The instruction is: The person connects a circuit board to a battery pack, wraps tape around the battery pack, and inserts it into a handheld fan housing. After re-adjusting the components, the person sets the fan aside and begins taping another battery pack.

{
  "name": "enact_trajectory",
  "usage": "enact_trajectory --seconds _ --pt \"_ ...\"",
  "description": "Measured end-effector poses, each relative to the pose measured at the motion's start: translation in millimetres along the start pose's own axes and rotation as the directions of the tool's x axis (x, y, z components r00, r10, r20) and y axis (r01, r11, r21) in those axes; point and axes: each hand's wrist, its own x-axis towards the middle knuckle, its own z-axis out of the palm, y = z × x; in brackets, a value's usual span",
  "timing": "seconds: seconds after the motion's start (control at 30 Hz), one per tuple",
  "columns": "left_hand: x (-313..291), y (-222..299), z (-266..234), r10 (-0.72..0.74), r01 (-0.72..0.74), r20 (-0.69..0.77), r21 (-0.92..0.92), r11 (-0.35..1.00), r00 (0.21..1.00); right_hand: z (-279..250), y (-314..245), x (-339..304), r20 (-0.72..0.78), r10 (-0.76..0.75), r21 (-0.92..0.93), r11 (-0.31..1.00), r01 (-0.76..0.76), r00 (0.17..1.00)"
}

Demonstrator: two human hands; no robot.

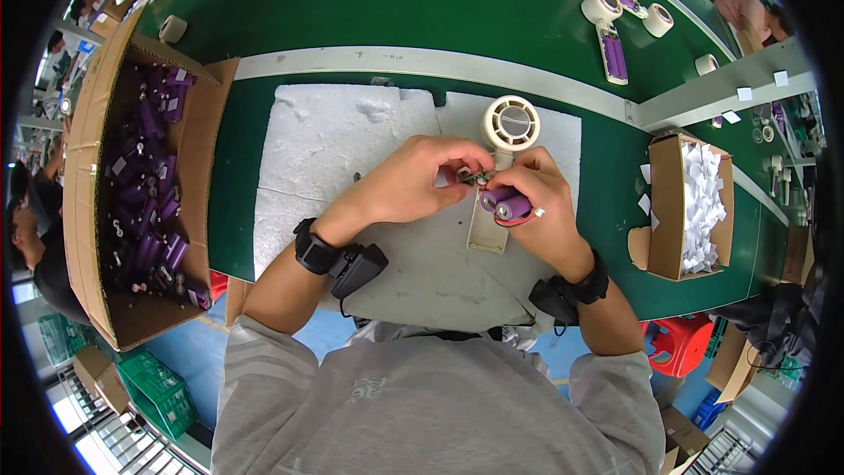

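Over a white foam sheet point(321, 141), both my hands meet at the handle of a cream handheld fan point(484, 120). Its round head points away from me, and the open handle shell point(487, 236) runs toward me. My left hand point(404, 183) pinches the edge of a small green circuit board point(477, 179) between thumb and fingers. In my right hand point(547, 202) is a purple battery pack point(507, 205) of two cylindrical cells, with a red wire looping below it. My right fingertips reach close to the board; whether they touch it is hidden.
A deep cardboard box point(88, 185) of purple battery packs stands on the left. At right is a smaller carton point(668, 202) filled with white paper pieces. Beyond a pale rail point(422, 62), more fan parts point(613, 53) lie on the green bench. A red stool point(681, 343) stands below.
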Motion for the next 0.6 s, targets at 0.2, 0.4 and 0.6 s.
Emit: enact_trajectory --seconds 0.2,0.4,0.6 --pt "-1.0 0.6 -0.7 0.08 -0.078 -0.003 0.178 0.981 0.997 -2.7 -1.2 3.2 0.022 -0.04 0.011 0.999 0.04 0.999" --pt "-2.9 -15.9 2.6 0.267 -0.227 -0.136 0.257 0.939 0.954 -12.1 1.5 -3.0 0.015 0.181 0.304 0.936 -0.177 0.983" --pt "-3.4 -3.6 -1.5 0.081 -0.072 -0.038 0.186 0.98 0.996 -14.2 -7.4 -4.4 -0.017 0.464 0.446 0.796 -0.409 0.885"
